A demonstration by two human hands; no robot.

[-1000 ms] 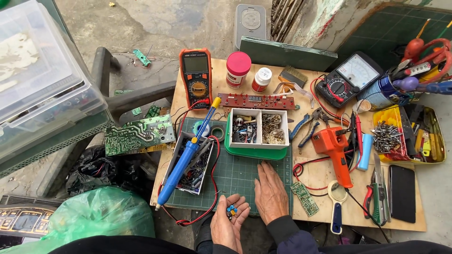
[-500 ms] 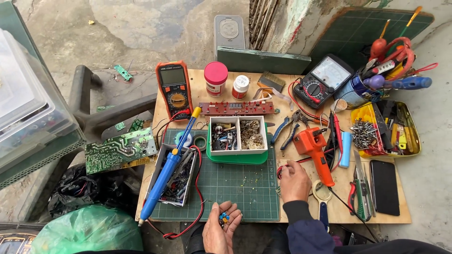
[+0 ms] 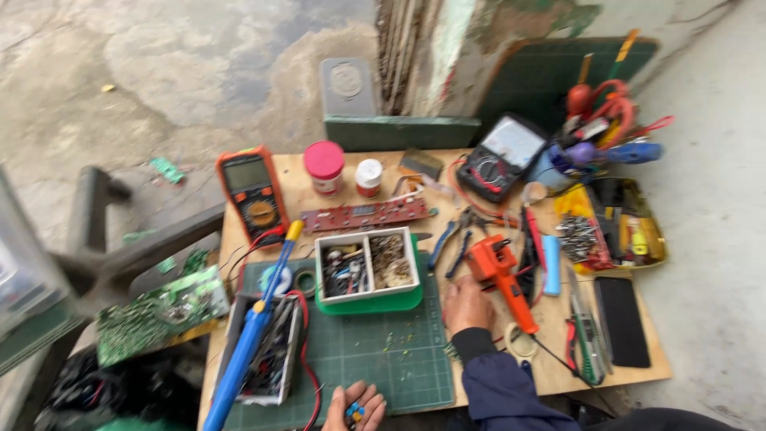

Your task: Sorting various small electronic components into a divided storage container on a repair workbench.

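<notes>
My left hand (image 3: 355,405) lies palm up at the near edge of the green cutting mat (image 3: 383,355), cupping a few small blue and yellow parts (image 3: 353,412). My right hand (image 3: 468,306) rests on the wooden table just right of the mat. Its fingers touch the grip of an orange soldering gun (image 3: 501,275); whether they close on it I cannot tell. A white two-compartment parts box (image 3: 366,265) stands on a green tray at the mat's far edge. A blue desoldering pump (image 3: 251,338) lies across an open box of parts on the left.
An orange multimeter (image 3: 253,195), two small jars (image 3: 325,167), a red circuit strip (image 3: 364,215), an analogue meter (image 3: 501,156), blue pliers (image 3: 447,239), a yellow tool tray (image 3: 614,227) and a black case (image 3: 621,321) crowd the table. A green circuit board (image 3: 159,310) overhangs the left edge.
My right hand has slid right off the mat to the orange soldering gun. The left hand stays cupped with the small parts. The view has shifted and drawn closer.
</notes>
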